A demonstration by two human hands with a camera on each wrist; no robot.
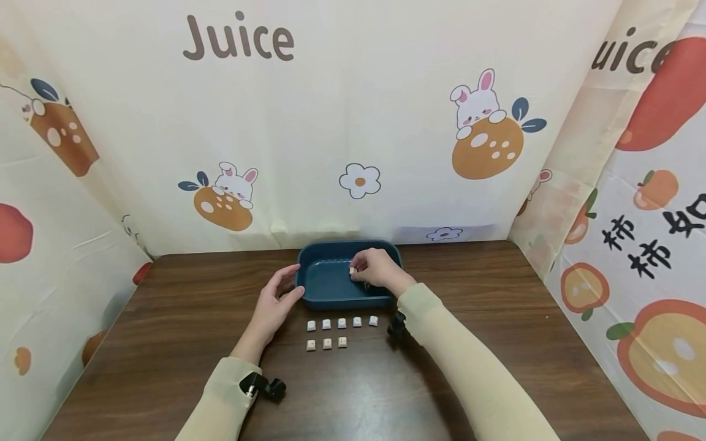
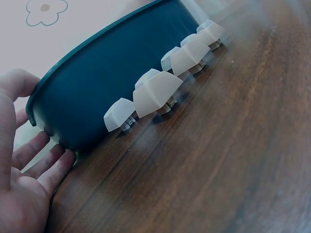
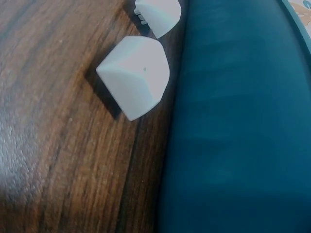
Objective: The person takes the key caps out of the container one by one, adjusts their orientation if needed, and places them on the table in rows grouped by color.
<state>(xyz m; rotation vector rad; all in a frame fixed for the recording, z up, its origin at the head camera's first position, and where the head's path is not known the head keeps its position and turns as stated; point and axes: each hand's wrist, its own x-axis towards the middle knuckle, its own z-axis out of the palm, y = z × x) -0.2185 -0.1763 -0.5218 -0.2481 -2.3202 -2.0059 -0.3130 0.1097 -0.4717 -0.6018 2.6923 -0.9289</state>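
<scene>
My right hand reaches into a dark blue tray and pinches a small white keycap between thumb and fingers. Beneath those fingers, part of the tray's inside is hidden. At the tray's left end my left hand rests against the rim and wall, its fingers spread and fairly straight; the left wrist view shows this hand beside the tray wall. In front of the tray, white keycaps lie in two rows, the nearer row shorter. The right wrist view shows a keycap close to the tray's side.
A dark wooden table bears the tray and keycaps. Behind it hangs a pale printed curtain, near the tray's far side, and another printed sheet hangs at the right. A black wrist camera is on the left sleeve.
</scene>
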